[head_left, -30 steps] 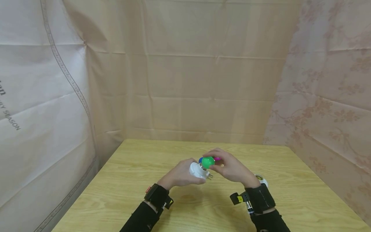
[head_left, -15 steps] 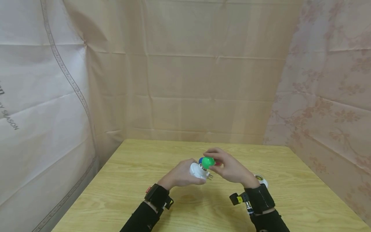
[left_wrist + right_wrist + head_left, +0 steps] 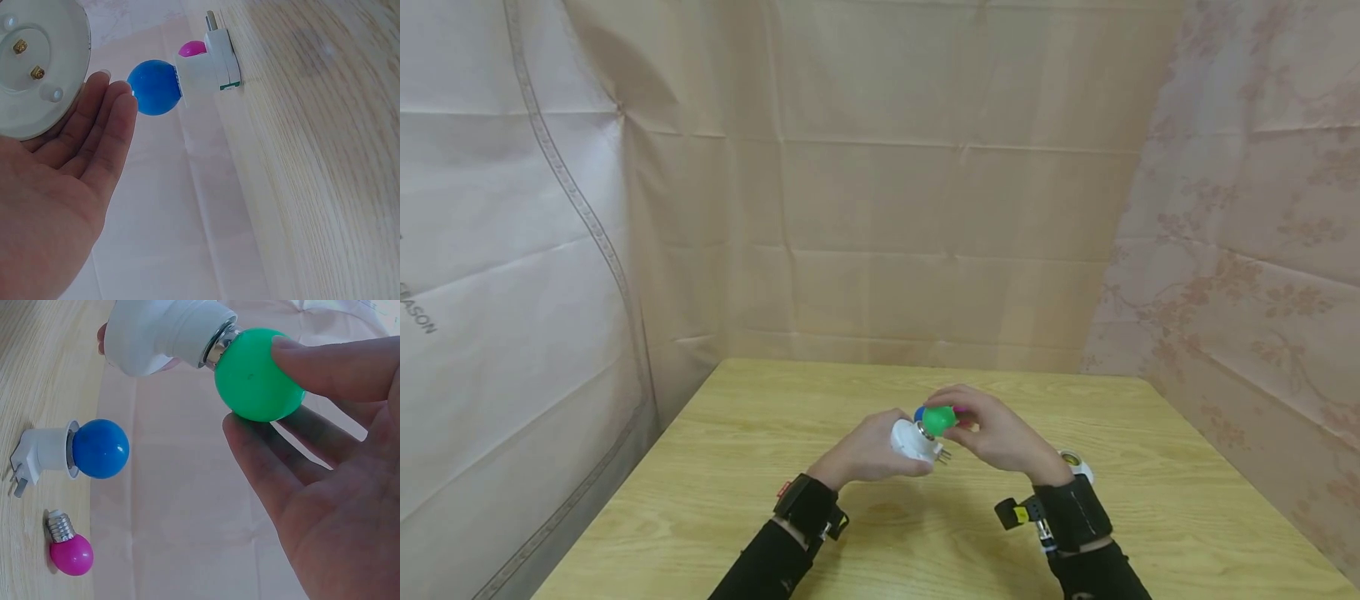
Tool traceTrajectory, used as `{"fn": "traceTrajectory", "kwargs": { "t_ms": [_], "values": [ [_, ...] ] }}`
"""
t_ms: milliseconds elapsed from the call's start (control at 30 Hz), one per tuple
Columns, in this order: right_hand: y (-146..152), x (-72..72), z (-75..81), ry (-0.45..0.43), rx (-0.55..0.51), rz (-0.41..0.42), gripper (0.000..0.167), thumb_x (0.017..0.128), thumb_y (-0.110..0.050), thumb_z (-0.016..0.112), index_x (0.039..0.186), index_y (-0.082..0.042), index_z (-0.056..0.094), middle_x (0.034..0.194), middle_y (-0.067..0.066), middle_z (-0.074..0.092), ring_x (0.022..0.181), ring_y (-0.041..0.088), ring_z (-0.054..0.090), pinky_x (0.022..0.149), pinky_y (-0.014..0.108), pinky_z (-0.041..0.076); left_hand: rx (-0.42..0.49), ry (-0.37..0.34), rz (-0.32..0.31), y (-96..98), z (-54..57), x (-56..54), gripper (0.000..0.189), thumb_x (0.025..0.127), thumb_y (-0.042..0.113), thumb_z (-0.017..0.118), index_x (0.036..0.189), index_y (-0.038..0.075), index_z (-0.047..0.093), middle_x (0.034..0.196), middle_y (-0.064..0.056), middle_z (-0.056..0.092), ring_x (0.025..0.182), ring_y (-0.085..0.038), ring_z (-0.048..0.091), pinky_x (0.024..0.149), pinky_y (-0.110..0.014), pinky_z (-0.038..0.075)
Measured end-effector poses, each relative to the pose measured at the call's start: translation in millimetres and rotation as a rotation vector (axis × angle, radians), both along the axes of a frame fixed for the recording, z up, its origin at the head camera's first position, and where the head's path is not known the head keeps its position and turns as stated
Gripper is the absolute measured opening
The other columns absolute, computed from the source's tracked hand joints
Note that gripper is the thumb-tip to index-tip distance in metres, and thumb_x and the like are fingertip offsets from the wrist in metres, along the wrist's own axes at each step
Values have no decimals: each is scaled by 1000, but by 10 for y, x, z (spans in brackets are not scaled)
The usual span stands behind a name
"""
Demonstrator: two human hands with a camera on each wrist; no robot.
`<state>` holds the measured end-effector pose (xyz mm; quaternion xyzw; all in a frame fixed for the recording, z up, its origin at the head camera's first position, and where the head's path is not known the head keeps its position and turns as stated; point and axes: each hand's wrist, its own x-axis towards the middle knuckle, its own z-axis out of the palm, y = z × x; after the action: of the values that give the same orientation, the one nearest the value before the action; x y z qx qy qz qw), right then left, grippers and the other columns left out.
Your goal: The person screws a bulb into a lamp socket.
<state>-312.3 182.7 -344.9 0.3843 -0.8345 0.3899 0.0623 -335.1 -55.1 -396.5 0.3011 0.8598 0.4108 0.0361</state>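
My left hand holds a white lamp holder above the table. Its round back, with two brass screws, faces the left wrist camera. With thumb and fingers, my right hand pinches a green light bulb. The bulb's metal screw base sits partly inside the holder's mouth, and some thread still shows. Beyond the hands, a blue bulb is fitted in a white plug-in socket that stands on the table. A pink bulb lies beside it, bare thread showing.
Another white lamp holder stands on the wooden table by my right wrist, partly covered by it. A beige cloth hangs behind the table, with more cloth at both sides.
My right fingers have shifted slightly around the green bulb, which stays at the holder's mouth. The left hand and lamp holder look the same.
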Motion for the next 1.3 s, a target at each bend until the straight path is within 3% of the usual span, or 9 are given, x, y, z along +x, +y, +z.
{"fn": "traceTrajectory", "kwargs": {
  "t_ms": [233,600,867,1133,1300],
  "values": [
    [-9,16,8,-23,-2,-30,40,92,-2,72,131,-11,65,131,6,62,111,26,62,92,32,54,-5,22,-3,1,1,-1,57,77,45,84,117,11,60,93,7,63,79,-9,60,65,-29,52],
    [-21,19,-5,-26,-9,-81,43,94,-11,73,135,-8,61,128,7,64,107,24,63,92,33,54,-9,30,7,9,-15,0,58,78,45,82,118,10,60,93,7,63,79,-8,60,65,-28,52],
    [12,41,-7,-23,21,-41,50,93,5,67,142,-2,55,141,16,53,118,33,60,96,41,53,2,10,4,15,-11,10,57,79,45,82,118,11,60,92,6,64,79,-10,61,65,-29,53],
    [6,31,0,-16,12,-39,51,91,8,68,140,-2,58,144,18,54,124,37,57,98,48,50,-13,14,5,13,-13,-4,59,80,46,81,120,10,60,94,7,63,81,-9,60,67,-29,52],
    [2,20,3,-8,15,-45,49,90,6,70,138,-1,59,141,19,57,122,37,59,97,47,51,-8,11,6,6,-10,0,59,80,45,81,121,10,60,95,7,63,82,-9,61,67,-29,52]
  ]
}}
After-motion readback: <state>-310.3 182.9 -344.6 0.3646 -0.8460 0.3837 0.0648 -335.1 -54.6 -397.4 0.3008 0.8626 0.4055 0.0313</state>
